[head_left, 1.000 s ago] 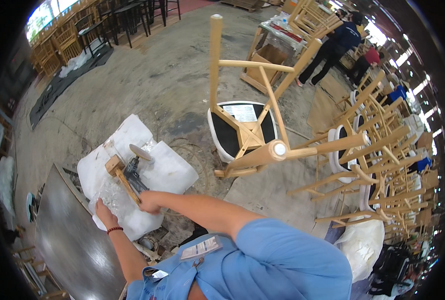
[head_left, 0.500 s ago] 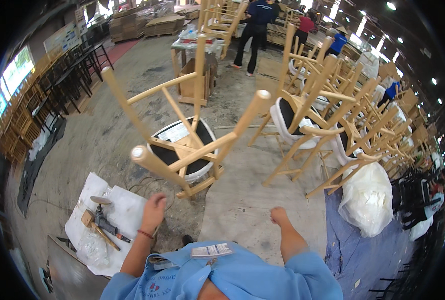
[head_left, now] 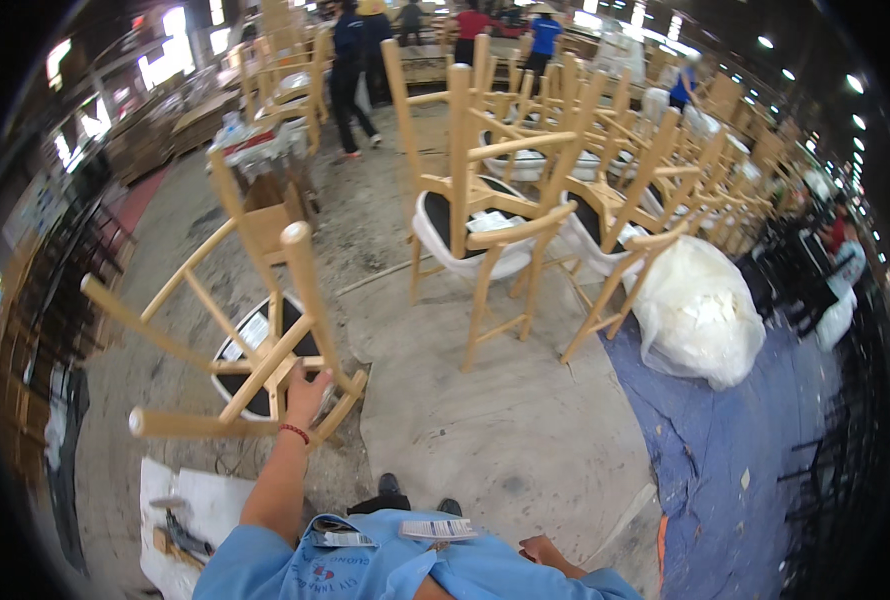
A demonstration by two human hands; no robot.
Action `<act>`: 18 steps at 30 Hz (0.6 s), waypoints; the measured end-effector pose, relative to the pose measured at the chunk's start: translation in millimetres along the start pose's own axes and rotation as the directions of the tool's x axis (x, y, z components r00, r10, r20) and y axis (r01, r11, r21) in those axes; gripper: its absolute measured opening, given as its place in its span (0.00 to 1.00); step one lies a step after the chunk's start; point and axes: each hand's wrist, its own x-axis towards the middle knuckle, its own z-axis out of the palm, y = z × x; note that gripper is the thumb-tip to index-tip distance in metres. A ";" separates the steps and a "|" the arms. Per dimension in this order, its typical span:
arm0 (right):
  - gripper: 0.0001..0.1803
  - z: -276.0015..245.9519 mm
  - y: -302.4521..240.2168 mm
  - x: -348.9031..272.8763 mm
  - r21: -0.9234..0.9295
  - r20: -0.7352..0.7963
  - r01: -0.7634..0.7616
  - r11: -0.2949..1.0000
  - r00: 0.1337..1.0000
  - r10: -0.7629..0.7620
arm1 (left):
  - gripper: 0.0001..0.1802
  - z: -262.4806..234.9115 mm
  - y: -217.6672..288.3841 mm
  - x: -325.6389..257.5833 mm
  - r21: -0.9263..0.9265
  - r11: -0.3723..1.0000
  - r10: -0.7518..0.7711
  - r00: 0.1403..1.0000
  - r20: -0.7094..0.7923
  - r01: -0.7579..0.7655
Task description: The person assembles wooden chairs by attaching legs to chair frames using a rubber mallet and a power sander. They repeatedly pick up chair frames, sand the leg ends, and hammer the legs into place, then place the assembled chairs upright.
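The left grip (head_left: 307, 397) reaches forward on an extended forearm (head_left: 277, 483), while the right grip (head_left: 541, 549) hangs low.

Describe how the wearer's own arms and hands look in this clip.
Both arms emerge from light blue sleeves; the left one is clearly short, leaving the forearm uncovered. The left hand is ungloved, with a thin dark red bracelet, seemingly beaded, at its wrist. The right hand is partly hidden; no glove shows on it.
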 end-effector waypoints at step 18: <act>0.22 6.3 -65.6 -19.6 0.268 -0.053 0.365 0.892 0.930 -0.365 | 0.16 -87.8 115.1 175.9 -0.590 0.792 0.189 0.982 -0.003 -0.154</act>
